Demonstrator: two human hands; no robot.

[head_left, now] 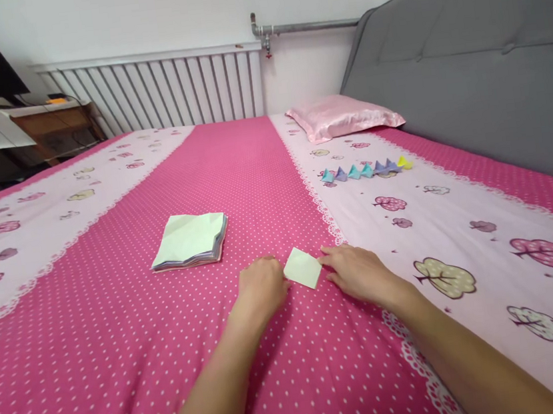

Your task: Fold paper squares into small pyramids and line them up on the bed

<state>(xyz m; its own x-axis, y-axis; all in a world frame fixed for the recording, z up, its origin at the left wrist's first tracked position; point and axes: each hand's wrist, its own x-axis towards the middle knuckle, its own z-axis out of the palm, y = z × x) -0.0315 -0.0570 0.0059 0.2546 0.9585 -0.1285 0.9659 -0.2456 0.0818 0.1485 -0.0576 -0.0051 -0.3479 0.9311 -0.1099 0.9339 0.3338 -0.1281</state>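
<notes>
A small pale green folded paper square (303,267) lies on the pink dotted bedsheet (254,189) between my hands. My left hand (262,286) is curled, its fingers pressed to the paper's left edge. My right hand (358,272) pinches the paper's right corner with fingers closed. A stack of coloured paper sheets (190,240), pale green on top, rests to the left, a short way beyond my left hand.
A row of several small folded paper shapes (365,170), blue, purple and yellow, sits at the right near a pink satin pillow (343,116). A grey padded headboard (465,63) runs along the right. A white radiator (156,91) stands behind the bed.
</notes>
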